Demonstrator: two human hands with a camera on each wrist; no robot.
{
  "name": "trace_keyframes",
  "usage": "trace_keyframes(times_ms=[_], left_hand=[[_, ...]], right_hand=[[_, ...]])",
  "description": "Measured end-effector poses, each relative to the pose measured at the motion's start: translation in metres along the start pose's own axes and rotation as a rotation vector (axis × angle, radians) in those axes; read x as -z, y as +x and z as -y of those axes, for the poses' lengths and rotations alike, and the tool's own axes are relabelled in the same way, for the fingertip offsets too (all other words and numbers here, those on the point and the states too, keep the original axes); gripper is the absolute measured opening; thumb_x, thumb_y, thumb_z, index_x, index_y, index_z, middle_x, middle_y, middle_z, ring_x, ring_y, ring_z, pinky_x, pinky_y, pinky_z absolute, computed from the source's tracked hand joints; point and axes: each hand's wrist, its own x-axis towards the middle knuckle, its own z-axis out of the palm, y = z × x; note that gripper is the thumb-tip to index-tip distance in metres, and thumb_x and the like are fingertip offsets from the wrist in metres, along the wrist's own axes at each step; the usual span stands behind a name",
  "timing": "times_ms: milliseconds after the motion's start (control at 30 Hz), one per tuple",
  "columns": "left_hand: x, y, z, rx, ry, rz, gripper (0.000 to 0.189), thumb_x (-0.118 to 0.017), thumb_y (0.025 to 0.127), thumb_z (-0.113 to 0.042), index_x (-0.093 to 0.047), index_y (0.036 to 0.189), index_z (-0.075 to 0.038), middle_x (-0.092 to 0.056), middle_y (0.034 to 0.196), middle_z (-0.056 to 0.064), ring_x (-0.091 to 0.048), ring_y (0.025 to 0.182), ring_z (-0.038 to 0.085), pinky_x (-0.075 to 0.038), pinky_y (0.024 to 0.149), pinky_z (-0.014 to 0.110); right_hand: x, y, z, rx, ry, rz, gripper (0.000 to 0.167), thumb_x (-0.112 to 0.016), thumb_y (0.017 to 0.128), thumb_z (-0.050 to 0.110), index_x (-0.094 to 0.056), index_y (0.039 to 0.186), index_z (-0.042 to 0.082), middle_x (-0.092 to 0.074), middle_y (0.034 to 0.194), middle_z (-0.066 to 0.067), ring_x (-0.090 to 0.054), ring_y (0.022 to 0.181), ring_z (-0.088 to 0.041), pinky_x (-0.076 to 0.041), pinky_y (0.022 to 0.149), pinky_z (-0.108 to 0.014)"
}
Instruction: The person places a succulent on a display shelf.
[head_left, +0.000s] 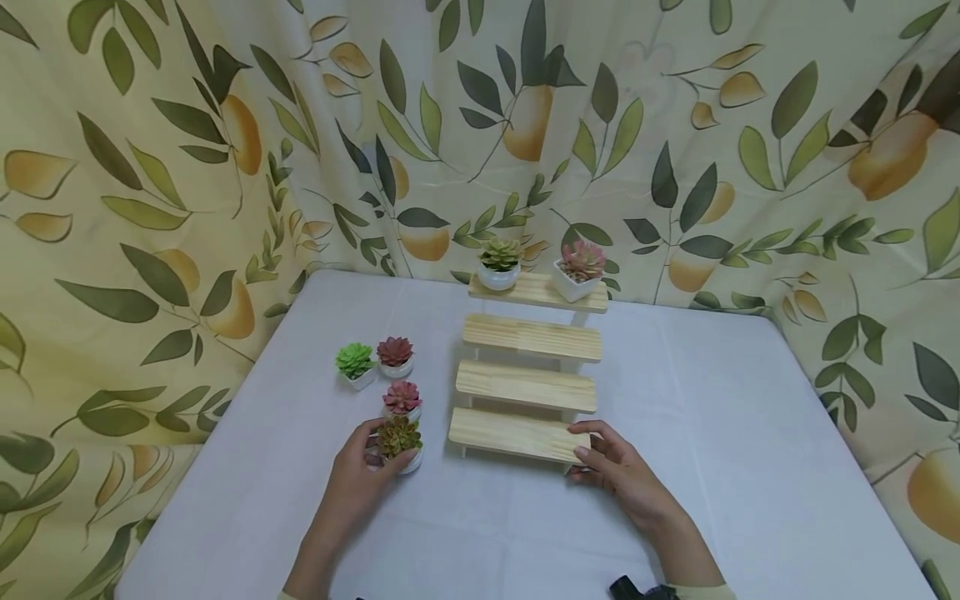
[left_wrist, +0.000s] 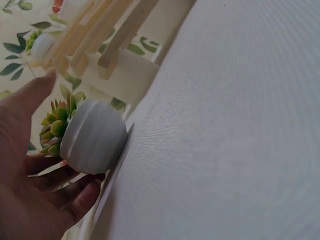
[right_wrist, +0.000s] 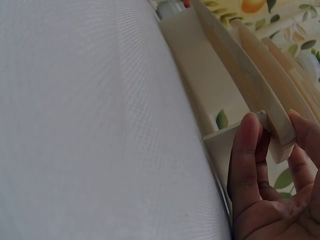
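My left hand (head_left: 363, 467) is around a green-brown potted succulent (head_left: 399, 437) on the table. In the left wrist view the thumb stands apart from its white ribbed pot (left_wrist: 95, 137), while the other fingers curve along the pot's side. My right hand (head_left: 618, 475) pinches the right end of the lowest board of a four-step wooden stand (head_left: 517, 435), thumb on one face and fingers on the other, as the right wrist view shows. Just behind the left hand is a pink succulent (head_left: 402, 397), its pot partly hidden.
A bright green succulent (head_left: 355, 361) and a dark red one (head_left: 395, 352) stand farther back on the left. On the top board sit a pale green succulent (head_left: 500, 258) and a pink one (head_left: 581, 265). A patterned curtain (head_left: 480, 125) hangs behind the white-covered table (head_left: 720, 400).
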Motion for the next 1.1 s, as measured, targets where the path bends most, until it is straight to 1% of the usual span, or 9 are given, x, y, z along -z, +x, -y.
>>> trace_keyframes(times_ms=[100, 200, 333, 467, 667, 733, 833, 933, 1100], left_hand=[[-0.0009, 0.0009, 0.0002, -0.008, 0.027, 0.004, 0.082, -0.093, 0.077, -0.042, -0.054, 0.143, -0.011, -0.063, 0.122, 0.008, -0.061, 0.094, 0.019, -0.052, 0.082, 0.039], [-0.0009, 0.0017, 0.0009, -0.022, 0.057, 0.007, 0.086, -0.097, 0.073, -0.037, -0.053, 0.143, -0.011, -0.063, 0.123, 0.008, -0.061, 0.096, 0.019, -0.052, 0.083, 0.039], [-0.0004, 0.0023, 0.0028, -0.066, 0.076, 0.009, 0.085, -0.098, 0.072, -0.027, -0.053, 0.142, -0.008, -0.063, 0.126, 0.011, -0.061, 0.099, 0.02, -0.053, 0.083, 0.038], [-0.0002, 0.0027, 0.0046, -0.1, 0.09, 0.007, 0.084, -0.098, 0.071, -0.02, -0.054, 0.141, -0.008, -0.064, 0.126, 0.013, -0.062, 0.094, 0.02, -0.053, 0.08, 0.038], [-0.0022, 0.0038, 0.0055, -0.076, 0.119, 0.012, 0.084, -0.098, 0.071, -0.021, -0.054, 0.141, -0.007, -0.067, 0.125, 0.016, -0.063, 0.092, 0.021, -0.053, 0.079, 0.039], [-0.0037, 0.004, 0.0054, -0.063, 0.124, 0.017, 0.084, -0.098, 0.071, -0.022, -0.054, 0.141, -0.005, -0.066, 0.126, 0.017, -0.063, 0.097, 0.023, -0.053, 0.081, 0.042], [-0.0051, 0.0037, 0.005, -0.051, 0.122, 0.017, 0.083, -0.098, 0.071, -0.023, -0.055, 0.139, -0.003, -0.066, 0.128, 0.018, -0.064, 0.109, 0.03, -0.053, 0.09, 0.048], [-0.0062, 0.0035, 0.0049, -0.046, 0.12, 0.015, 0.081, -0.098, 0.071, -0.022, -0.056, 0.138, -0.002, -0.065, 0.131, 0.018, -0.061, 0.121, 0.035, -0.05, 0.099, 0.053], [-0.0061, 0.0033, 0.0041, -0.046, 0.123, 0.015, 0.081, -0.098, 0.072, -0.022, -0.056, 0.138, -0.001, -0.065, 0.131, 0.019, -0.059, 0.125, 0.038, -0.046, 0.103, 0.055]], right_hand=[[0.0008, -0.0008, 0.0002, 0.01, -0.001, 0.005, 0.043, -0.065, 0.104, 0.014, -0.049, 0.142, 0.003, -0.055, 0.123, -0.021, -0.067, 0.096, -0.028, -0.059, 0.087, -0.044], [0.0015, -0.0016, 0.0005, 0.016, -0.006, 0.007, 0.042, -0.064, 0.104, 0.014, -0.049, 0.142, 0.003, -0.054, 0.124, -0.021, -0.067, 0.096, -0.028, -0.059, 0.086, -0.043], [0.0017, -0.0017, 0.0013, 0.01, -0.01, 0.005, 0.042, -0.064, 0.104, 0.014, -0.049, 0.142, 0.003, -0.053, 0.126, -0.021, -0.067, 0.096, -0.028, -0.059, 0.087, -0.043], [0.0014, -0.0014, 0.0021, 0.0, -0.005, 0.002, 0.043, -0.064, 0.104, 0.015, -0.048, 0.142, 0.003, -0.052, 0.128, -0.022, -0.066, 0.097, -0.029, -0.058, 0.088, -0.044], [0.0016, -0.0018, 0.002, 0.0, -0.003, 0.014, 0.045, -0.064, 0.104, 0.015, -0.047, 0.144, 0.003, -0.051, 0.129, -0.022, -0.066, 0.098, -0.028, -0.058, 0.088, -0.044], [0.0017, -0.0019, 0.0016, -0.001, 0.0, 0.011, 0.045, -0.065, 0.104, 0.015, -0.047, 0.143, 0.003, -0.05, 0.13, -0.022, -0.066, 0.097, -0.028, -0.058, 0.088, -0.044], [0.0014, -0.0018, 0.0012, -0.004, 0.002, 0.012, 0.045, -0.065, 0.104, 0.015, -0.047, 0.143, 0.003, -0.05, 0.13, -0.022, -0.066, 0.097, -0.028, -0.058, 0.089, -0.044], [0.0011, -0.0015, 0.001, -0.006, 0.0, 0.016, 0.045, -0.065, 0.104, 0.015, -0.047, 0.144, 0.003, -0.05, 0.13, -0.022, -0.066, 0.098, -0.028, -0.058, 0.089, -0.044], [0.0008, -0.0009, 0.0012, -0.006, 0.002, 0.018, 0.045, -0.065, 0.104, 0.015, -0.047, 0.144, 0.003, -0.049, 0.13, -0.022, -0.066, 0.097, -0.028, -0.058, 0.089, -0.043]])
